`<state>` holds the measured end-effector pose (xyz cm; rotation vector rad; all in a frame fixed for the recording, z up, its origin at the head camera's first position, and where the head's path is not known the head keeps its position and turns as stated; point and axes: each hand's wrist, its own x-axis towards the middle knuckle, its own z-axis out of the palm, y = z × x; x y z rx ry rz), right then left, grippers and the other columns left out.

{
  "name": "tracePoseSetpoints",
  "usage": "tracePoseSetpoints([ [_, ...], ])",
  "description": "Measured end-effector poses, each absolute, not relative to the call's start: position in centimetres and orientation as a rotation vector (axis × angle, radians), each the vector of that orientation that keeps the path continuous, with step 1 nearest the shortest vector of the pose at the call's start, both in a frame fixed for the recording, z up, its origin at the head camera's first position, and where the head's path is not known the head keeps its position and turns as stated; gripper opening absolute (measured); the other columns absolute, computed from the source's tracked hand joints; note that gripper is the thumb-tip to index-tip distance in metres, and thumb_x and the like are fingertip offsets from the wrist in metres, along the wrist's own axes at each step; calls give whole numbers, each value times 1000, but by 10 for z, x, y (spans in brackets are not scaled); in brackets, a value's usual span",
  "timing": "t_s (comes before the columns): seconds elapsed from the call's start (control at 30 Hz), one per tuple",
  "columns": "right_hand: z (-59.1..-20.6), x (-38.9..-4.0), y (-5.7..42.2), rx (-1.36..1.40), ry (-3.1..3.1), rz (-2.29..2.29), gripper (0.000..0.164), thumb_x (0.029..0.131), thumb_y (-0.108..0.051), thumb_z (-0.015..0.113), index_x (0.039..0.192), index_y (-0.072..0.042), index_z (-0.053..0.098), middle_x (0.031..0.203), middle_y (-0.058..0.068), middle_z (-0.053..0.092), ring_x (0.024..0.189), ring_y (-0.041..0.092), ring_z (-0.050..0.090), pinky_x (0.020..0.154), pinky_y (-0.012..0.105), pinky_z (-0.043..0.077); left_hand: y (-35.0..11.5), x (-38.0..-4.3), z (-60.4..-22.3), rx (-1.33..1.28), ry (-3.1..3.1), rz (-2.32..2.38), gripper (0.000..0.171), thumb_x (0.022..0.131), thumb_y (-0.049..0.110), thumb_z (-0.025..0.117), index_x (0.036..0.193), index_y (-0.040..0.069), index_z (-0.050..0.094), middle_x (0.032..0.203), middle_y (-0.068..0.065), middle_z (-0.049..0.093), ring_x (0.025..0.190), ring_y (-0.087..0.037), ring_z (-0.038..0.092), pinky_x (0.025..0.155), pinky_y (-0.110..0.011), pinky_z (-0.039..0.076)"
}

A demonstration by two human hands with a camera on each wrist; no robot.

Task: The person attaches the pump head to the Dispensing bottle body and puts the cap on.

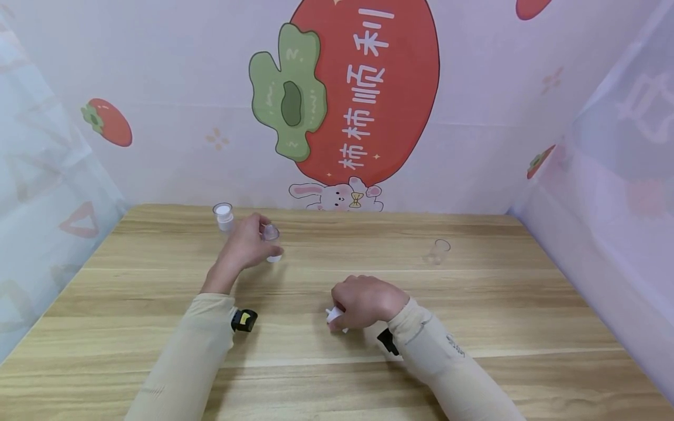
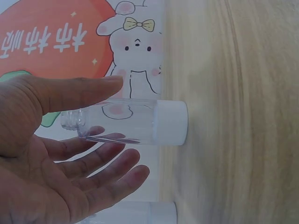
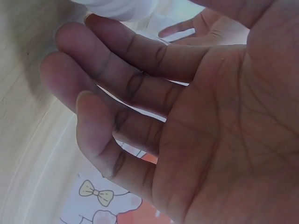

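Observation:
My left hand reaches around a clear bottle that stands upright on its white base. In the left wrist view the bottle shows a bare threaded neck; the thumb is on one side and the loosely spread fingers on the other. My right hand, low over the middle of the table, pinches a small white plastic piece with thumb and forefinger. Part of this piece, ribbed and white, shows at the top of the right wrist view; the rest is hidden. The other right-hand fingers are bent.
A second clear bottle with white parts stands at the far left, beyond my left hand. On the right side of the wooden table is a small clear cup-like piece. A printed cloth lines the back and sides.

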<state>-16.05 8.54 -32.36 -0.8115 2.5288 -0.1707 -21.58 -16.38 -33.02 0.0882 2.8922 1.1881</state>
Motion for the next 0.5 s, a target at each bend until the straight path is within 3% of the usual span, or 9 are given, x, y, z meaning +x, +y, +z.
tracePoseSetpoints([
  [0.5, -317, -163, 90, -790, 2552, -194, 24, 89, -32, 79, 84, -16, 63, 74, -6, 59, 63, 10, 51, 59, 26, 44, -166, -220, -340, 58, 2900, 1177, 54, 84, 11, 77, 125, -13, 51, 119, -31, 60, 111, -43, 59, 98, -53, 48],
])
